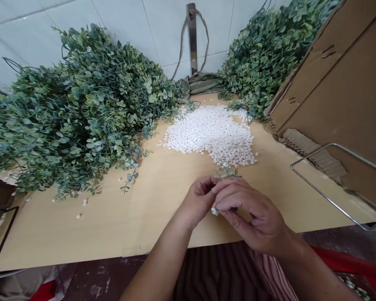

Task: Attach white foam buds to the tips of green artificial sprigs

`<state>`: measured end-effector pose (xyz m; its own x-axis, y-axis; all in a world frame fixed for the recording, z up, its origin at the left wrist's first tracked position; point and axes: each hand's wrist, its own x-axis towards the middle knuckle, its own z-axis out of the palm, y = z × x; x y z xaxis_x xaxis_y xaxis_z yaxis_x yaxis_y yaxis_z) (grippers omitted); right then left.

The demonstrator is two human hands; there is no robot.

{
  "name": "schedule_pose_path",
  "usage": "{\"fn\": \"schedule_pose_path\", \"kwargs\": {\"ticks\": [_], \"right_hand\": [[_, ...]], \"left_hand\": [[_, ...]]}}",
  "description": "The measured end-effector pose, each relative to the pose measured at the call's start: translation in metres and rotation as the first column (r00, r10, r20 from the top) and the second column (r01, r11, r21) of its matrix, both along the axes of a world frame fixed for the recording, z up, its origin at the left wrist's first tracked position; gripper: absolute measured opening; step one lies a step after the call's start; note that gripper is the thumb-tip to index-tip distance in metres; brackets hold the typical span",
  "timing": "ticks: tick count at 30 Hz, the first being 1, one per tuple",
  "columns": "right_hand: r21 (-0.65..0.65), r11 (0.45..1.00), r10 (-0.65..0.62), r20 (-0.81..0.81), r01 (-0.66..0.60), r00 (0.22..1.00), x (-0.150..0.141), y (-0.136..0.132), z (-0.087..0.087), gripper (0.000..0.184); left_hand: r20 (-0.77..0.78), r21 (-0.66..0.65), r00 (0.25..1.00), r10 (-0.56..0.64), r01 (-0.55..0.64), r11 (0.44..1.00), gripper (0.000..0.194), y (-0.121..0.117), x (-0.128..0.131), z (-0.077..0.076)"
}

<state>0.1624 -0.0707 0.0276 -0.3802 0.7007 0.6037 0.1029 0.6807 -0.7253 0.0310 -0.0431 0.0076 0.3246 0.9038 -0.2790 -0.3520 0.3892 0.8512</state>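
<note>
My left hand (202,196) is closed around an artificial leaf sprig (227,172), whose small green leaves poke out above the fingers. Against it, my right hand (253,209) is closed too, thumb and fingers pinched together. A small white bud (214,211) shows at the right fingertips, beside the left hand. Most of the sprig's stem is hidden by the fingers, so I cannot tell whether the bud is attached to it. Just beyond both hands lies a spread pile of small white pieces (207,131) on the light wooden tabletop (150,209).
Large heaps of artificial greenery stand at the left (90,108) and back right (266,58). A cardboard box (338,83) rises on the right, near a bent metal wire frame (319,194). Several loose white pieces (79,216) lie at the left. A tiled wall (163,25) closes the back.
</note>
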Motion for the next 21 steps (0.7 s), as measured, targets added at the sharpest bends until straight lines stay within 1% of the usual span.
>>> {"fn": "schedule_pose_path", "kwargs": {"ticks": [2,3,5,6,7,8,9,10,11,12,13,14,16,19,21], "right_hand": [[-0.072,0.997,0.017,0.0,-0.017,1.0,0.008,-0.01,0.009,0.02],[-0.128,0.991,0.032,-0.04,-0.037,0.999,0.014,-0.014,0.013,0.017],[-0.24,0.966,0.032,-0.255,-0.095,0.967,0.025,-0.019,0.017,0.007],[-0.271,0.957,-0.008,-0.378,-0.102,0.926,0.029,-0.018,0.016,0.009],[-0.319,0.943,-0.069,-0.459,-0.091,0.886,0.031,-0.015,0.013,0.011],[-0.362,0.932,-0.184,-0.496,-0.009,0.849,0.032,-0.009,0.008,0.014],[-0.49,0.864,-0.357,-0.435,0.115,0.827,0.03,-0.002,0.001,0.01],[-0.6,0.766,-0.503,-0.339,0.229,0.795,0.027,0.005,-0.007,0.005],[-0.666,0.709,-0.53,-0.283,0.234,0.799,0.022,0.011,-0.014,0.007],[-0.704,0.685,-0.494,-0.258,0.188,0.831,0.017,0.017,-0.02,0.012],[-0.728,0.674,-0.429,-0.251,0.123,0.868,0.012,0.02,-0.024,0.017],[-0.738,0.672,-0.361,-0.252,0.064,0.898,0.008,0.022,-0.027,0.021],[-0.735,0.677,-0.27,-0.266,-0.014,0.925,0.001,0.022,-0.027,0.025],[-0.739,0.673,-0.238,-0.267,-0.04,0.934,-0.002,0.019,-0.025,0.029],[-0.739,0.673,-0.25,-0.242,-0.011,0.937,-0.002,0.02,-0.024,0.032]], "left_hand": [[0.019,-0.048,0.999,0.04,-0.039,0.998,0.024,0.001,-0.002,0.0],[0.028,-0.082,0.998,0.059,-0.057,0.995,0.025,0.001,-0.003,-0.001],[0.041,-0.139,0.996,0.077,-0.071,0.988,0.026,0.003,-0.004,-0.002],[0.046,-0.154,0.996,0.071,-0.063,0.986,0.028,0.003,-0.005,-0.002],[0.055,-0.159,0.997,0.059,-0.05,0.986,0.029,0.003,-0.005,-0.002],[0.069,-0.154,0.997,0.046,-0.035,0.987,0.03,0.003,-0.005,-0.002],[0.083,-0.141,0.996,0.032,-0.02,0.99,0.031,0.003,-0.005,-0.002],[0.096,-0.124,0.995,0.017,-0.005,0.992,0.032,0.002,-0.005,-0.002],[0.105,-0.103,0.994,0.007,0.003,0.995,0.033,0.001,-0.005,-0.001],[0.107,-0.081,0.994,0.0,0.008,0.997,0.033,0.0,-0.005,-0.001],[0.101,-0.057,0.995,-0.005,0.011,0.998,0.032,0.0,-0.005,-0.001],[0.089,-0.037,0.996,-0.005,0.009,0.999,0.031,-0.001,-0.004,-0.001],[0.056,-0.015,0.998,0.01,-0.009,1.0,0.03,-0.001,-0.003,0.0],[0.016,0.022,1.0,0.019,-0.02,1.0,0.034,0.0,0.0,0.0],[-0.001,0.064,1.0,0.007,-0.007,0.998,0.04,0.001,0.002,0.0]]}}
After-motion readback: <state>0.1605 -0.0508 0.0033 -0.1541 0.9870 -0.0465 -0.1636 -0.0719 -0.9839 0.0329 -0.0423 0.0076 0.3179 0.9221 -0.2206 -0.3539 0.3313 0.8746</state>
